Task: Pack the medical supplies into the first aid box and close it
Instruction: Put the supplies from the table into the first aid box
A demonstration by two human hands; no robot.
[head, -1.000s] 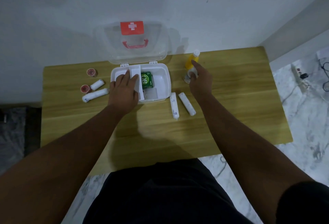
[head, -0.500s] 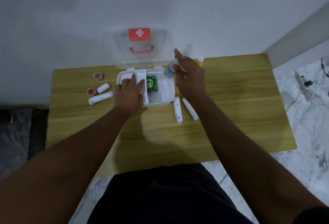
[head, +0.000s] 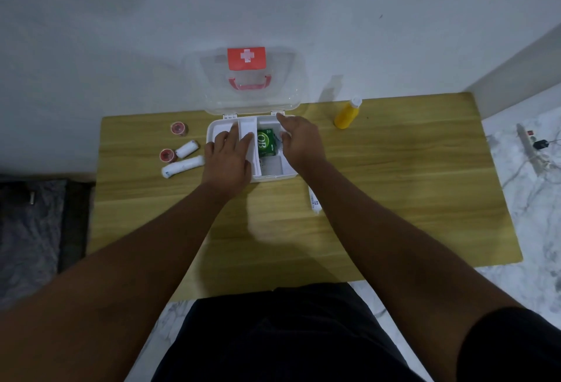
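Note:
The white first aid box [head: 270,173] stands open on the wooden table [head: 394,187], its clear lid [head: 246,81] with a red cross label upright against the wall. A green carton [head: 266,145] lies in the middle compartment. My left hand [head: 229,158] rests flat on the white tray at the box's left side, fingers apart. My right hand [head: 299,145] reaches down into the right compartment, curled around a small pale bottle that is mostly hidden under the palm.
Left of the box lie two red tape rolls [head: 179,129] [head: 167,155] and two white bandage rolls [head: 187,149] [head: 182,166]. An orange bottle [head: 346,116] stands at the back right. A white tube [head: 314,201] shows beside my right forearm. A power strip [head: 529,145] lies on the floor.
My right hand picked up the small bottle beside the orange one, carried it left and lowered it into the box's right compartment. My left hand stayed on the tray.

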